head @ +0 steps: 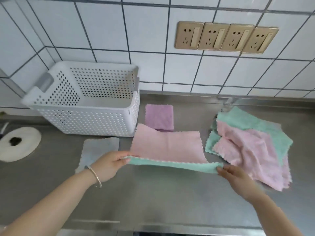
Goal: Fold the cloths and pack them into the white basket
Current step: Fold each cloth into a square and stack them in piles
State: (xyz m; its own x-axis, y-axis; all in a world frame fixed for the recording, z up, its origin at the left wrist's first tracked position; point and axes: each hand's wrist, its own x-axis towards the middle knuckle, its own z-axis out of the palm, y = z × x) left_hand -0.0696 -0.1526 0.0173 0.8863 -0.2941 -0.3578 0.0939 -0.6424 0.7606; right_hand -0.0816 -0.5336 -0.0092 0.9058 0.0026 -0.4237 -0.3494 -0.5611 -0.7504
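A pink-and-green cloth (167, 147) is stretched between my hands over the steel counter, pink face up and its green near edge lifted. My left hand (109, 165) pinches the near left corner. My right hand (236, 176) pinches the near right corner. The white perforated basket (88, 120) stands at the back left, and I see nothing inside it. A folded purple cloth (159, 117) lies right of the basket. A folded grey cloth (99, 150) lies in front of the basket. A loose pile of pink and green cloths (250, 143) lies at the right.
A round white sink drain cover (18, 144) sits at the far left of the steel counter (153, 198). A row of gold wall sockets (225, 37) is on the tiled wall behind. The counter's front edge runs along the bottom.
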